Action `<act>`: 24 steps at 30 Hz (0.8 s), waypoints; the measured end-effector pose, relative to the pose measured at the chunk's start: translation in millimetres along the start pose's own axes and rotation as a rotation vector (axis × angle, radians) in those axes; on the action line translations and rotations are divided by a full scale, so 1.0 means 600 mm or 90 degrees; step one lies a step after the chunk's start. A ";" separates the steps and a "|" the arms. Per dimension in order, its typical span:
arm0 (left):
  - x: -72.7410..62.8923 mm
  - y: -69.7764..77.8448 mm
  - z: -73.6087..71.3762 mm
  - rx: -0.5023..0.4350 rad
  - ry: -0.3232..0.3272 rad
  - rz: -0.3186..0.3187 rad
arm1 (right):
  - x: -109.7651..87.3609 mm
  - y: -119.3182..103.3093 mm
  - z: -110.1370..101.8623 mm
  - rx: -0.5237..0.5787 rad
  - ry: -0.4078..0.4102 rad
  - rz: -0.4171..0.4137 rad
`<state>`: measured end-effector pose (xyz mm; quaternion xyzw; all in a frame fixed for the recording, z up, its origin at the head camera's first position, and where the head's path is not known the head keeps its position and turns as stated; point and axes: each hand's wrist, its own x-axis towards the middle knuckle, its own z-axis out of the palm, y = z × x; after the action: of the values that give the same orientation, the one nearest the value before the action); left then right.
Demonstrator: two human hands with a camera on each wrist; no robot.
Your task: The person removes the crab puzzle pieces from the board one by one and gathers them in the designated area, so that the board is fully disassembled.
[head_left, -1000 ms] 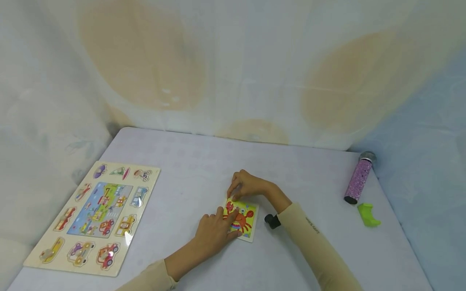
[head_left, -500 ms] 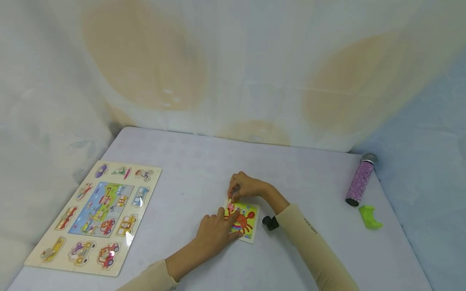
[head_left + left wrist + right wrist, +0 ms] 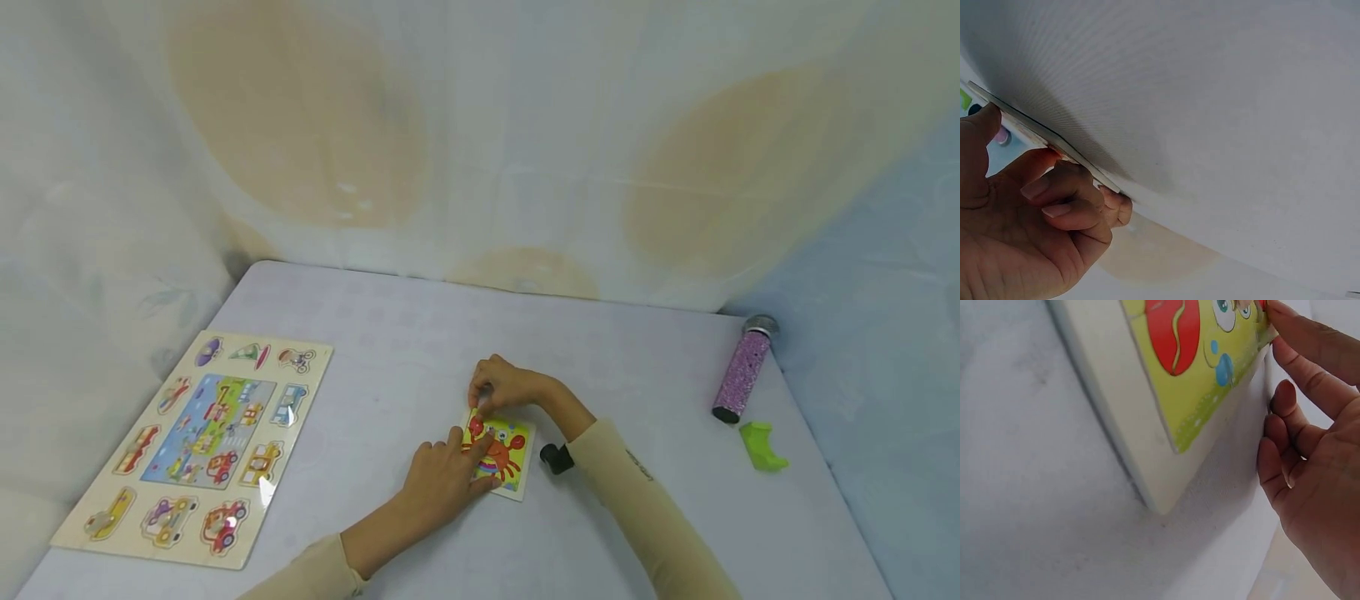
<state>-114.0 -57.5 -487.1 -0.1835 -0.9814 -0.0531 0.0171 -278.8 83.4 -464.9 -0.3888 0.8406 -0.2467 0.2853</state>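
Note:
A small crab jigsaw puzzle (image 3: 512, 467), yellow with a red crab on a pale wooden board, lies mid-table in the head view. From the near left, my left hand (image 3: 437, 482) presses on it with a straight index finger. Its thumb touches the puzzle's near part, and the other fingers curl in. My right hand (image 3: 510, 387) reaches over the far side and pinches the far left corner between thumb and index finger. In the right wrist view, the thumb of that hand (image 3: 1329, 462) lies on the picture. The left wrist view shows the board (image 3: 1063, 142) nearly edge-on.
A large wooden vehicle puzzle board (image 3: 247, 479) lies at left. A black object (image 3: 557, 459) is by the right sleeve, its kind unclear. At right are a glittery pink microphone (image 3: 741, 375) and a curved green block (image 3: 761, 447). Fabric curtains (image 3: 480, 150) enclose the table.
The head view has shifted slightly. Both hands stay at the crab puzzle in almost the same pose; the right thumb and fingers shift only slightly at its far left corner.

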 end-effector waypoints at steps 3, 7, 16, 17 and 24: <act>0.002 -0.002 0.001 0.009 0.009 0.009 | 0.001 -0.001 -0.002 -0.014 -0.006 0.007; 0.006 -0.008 0.003 0.038 0.027 0.030 | 0.002 0.001 0.000 -0.002 -0.001 0.018; 0.015 -0.010 0.006 0.078 0.043 0.035 | 0.004 0.005 0.005 0.023 0.007 0.016; 0.016 -0.008 0.006 0.084 0.041 0.033 | 0.003 0.005 0.004 0.029 0.007 0.021; 0.021 -0.001 0.007 0.116 0.039 0.038 | 0.002 0.010 -0.002 0.071 0.011 -0.002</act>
<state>-125.7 -53.2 -490.6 -0.2085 -0.9753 0.0316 0.0654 -283.2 86.3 -468.5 -0.3717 0.8273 -0.2970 0.2987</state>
